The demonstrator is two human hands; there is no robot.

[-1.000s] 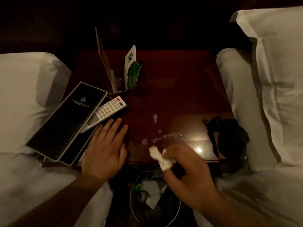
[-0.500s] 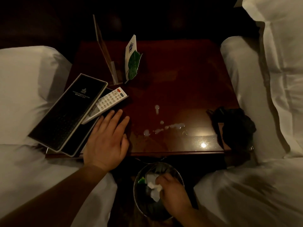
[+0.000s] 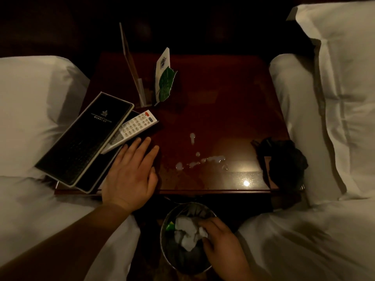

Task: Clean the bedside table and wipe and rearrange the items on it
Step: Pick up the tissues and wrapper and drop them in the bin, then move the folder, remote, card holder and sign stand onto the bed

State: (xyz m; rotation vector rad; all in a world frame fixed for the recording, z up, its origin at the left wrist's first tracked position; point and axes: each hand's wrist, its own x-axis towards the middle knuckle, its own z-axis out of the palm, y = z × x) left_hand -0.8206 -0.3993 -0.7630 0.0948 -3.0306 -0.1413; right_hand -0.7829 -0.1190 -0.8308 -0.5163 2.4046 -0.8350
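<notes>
The dark red bedside table (image 3: 223,98) carries whitish spill drops (image 3: 203,159) near its front middle. My left hand (image 3: 129,175) rests flat on the front left of the table, fingers straight, just below a white remote (image 3: 136,126) and beside a black folder (image 3: 85,138) that overhangs the left edge. A leaf-shaped green card (image 3: 164,78) and a clear sign holder (image 3: 129,63) stand at the back left. My right hand (image 3: 223,244) is down inside the waste bin (image 3: 162,240) below the table's front edge, pinching a crumpled white tissue (image 3: 188,234).
A dark bundled object (image 3: 284,161) sits on the table's right front corner. White pillows and bedding (image 3: 30,98) flank the table on the left, and more bedding (image 3: 334,98) on the right. The bin holds other paper scraps and something green.
My right hand carried the tissue from over the table's front edge down into the bin. The left hand stayed flat in place.
</notes>
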